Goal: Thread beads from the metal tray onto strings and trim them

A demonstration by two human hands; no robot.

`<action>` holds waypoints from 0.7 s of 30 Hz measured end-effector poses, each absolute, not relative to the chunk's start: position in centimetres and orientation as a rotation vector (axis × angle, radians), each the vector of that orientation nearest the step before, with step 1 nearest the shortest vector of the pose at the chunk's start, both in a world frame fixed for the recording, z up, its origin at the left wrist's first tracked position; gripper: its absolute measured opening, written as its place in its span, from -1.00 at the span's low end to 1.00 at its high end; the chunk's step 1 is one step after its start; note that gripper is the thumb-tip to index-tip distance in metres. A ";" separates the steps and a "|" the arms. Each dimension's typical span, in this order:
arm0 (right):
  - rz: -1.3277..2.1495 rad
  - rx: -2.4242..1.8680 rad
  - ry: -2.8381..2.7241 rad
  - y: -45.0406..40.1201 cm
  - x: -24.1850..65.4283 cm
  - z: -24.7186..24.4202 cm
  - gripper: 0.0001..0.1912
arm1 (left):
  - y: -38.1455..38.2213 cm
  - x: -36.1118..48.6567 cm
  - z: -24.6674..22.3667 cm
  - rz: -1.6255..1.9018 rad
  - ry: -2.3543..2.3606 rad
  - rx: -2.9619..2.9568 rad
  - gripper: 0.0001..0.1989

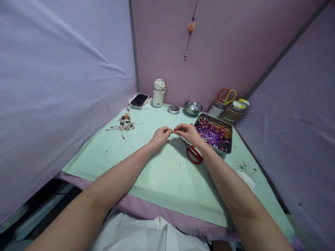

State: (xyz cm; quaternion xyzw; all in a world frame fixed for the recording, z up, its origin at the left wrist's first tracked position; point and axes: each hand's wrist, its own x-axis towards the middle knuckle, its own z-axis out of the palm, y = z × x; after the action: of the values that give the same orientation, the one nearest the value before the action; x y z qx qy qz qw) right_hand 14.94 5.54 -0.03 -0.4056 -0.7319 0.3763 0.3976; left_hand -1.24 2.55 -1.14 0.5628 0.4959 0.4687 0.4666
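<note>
Over the middle of the table, my left hand point(162, 135) and my right hand point(190, 132) meet almost fingertip to fingertip, both closed in a pinch. A thin cord point(171, 136) hangs below the left fingertips, with a tiny red end near the cloth. Between the fingertips shows a small red speck, too small to name. Red-handled scissors point(194, 155) lie under my right wrist, their blades partly hidden by the hand. Just right of that hand stands a metal tray point(231, 143) heaped with purple, red and dark beads point(213, 134) and tangled cords.
Finished-looking beaded cords point(126, 122) lie at the left. Along the back stand a phone point(139, 100), a white bottle point(158, 93), a small round container point(173, 109), a steel bowl point(193, 108) and jars point(233, 111), one holding scissors point(226, 96). A beaded string point(191, 27) hangs on the wall.
</note>
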 end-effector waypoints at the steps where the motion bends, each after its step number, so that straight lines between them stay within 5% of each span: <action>1: 0.954 -1.025 -1.857 5.6 14.9 -0.1 -0.80 | 2.5 -1.3 -1.2 1.150 1.215 1.390 -0.79; 21: 0.885 -1.053 -1.868 5.6 14.9 -0.2 -0.78 | 2.6 -1.1 -1.4 1.161 1.220 1.393 -0.80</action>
State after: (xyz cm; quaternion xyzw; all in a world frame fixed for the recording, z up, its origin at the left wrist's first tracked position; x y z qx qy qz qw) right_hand 14.93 5.59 -0.19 -0.4163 -0.7381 0.3497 0.3995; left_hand -1.09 2.57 -1.37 0.5660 0.4957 0.4717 0.4598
